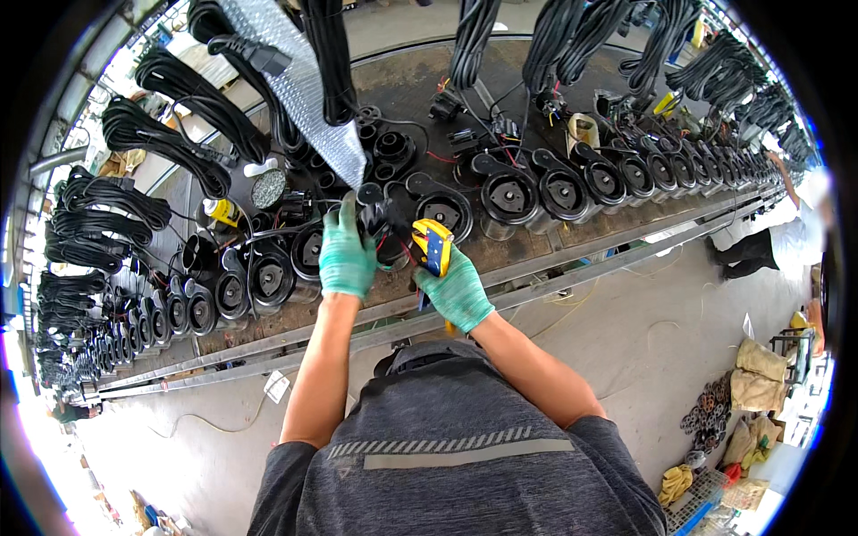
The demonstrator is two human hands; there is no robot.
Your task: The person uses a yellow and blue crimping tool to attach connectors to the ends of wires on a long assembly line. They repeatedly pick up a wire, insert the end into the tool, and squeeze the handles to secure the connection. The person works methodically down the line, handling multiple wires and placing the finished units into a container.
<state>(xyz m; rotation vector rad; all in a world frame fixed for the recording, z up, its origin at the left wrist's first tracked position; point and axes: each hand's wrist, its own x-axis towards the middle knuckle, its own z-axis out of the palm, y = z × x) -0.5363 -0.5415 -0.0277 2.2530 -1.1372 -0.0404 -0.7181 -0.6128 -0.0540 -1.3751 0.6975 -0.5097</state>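
My left hand, in a green knit glove, reaches over the bench edge with its fingers closed around the side of a dark part; what they grip is hidden. A glossy black housing with thin red and black wires lies between my two hands. In my right hand, also gloved in green, is a yellow and blue wire stripper, its head pointing at those wires. Just beyond the tool sits a round black motor unit. Another unit stands left of my left hand.
A long row of black motor units lines the bench, which has a metal rail in front. Coiled black cables hang overhead, beside a strip of bubble wrap. A yellow bottle stands left. Sacks lie right.
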